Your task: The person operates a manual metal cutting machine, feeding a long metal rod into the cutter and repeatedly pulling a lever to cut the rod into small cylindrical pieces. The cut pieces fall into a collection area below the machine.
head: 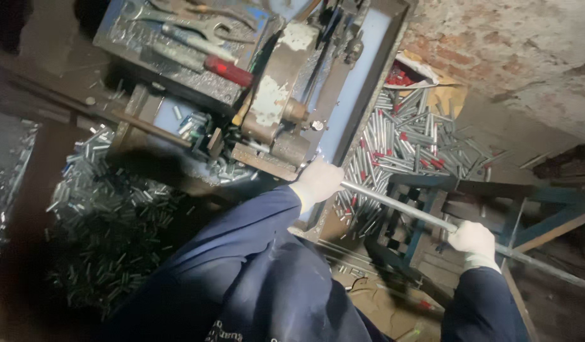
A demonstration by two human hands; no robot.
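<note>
Here both gloved hands grip one long metal rod (400, 206) that runs slantwise from the machine toward the lower right. The left hand (319, 179), in a white glove with a dark blue sleeve behind it, is closed around the rod's upper end, right beside the grey cutting machine (286, 107). The right hand (473, 239), also gloved in white, is closed around the rod farther down, above a blue metal stand (432, 190). Beyond that hand the rod carries on toward the frame's right edge. A tray of spanners (178, 38) sits on top of the machine. Short cut metal tubes (108, 196) lie heaped on the floor to the left, and longer tubes, some with red ends (406, 136), are piled by the brick wall (514, 50).
</note>
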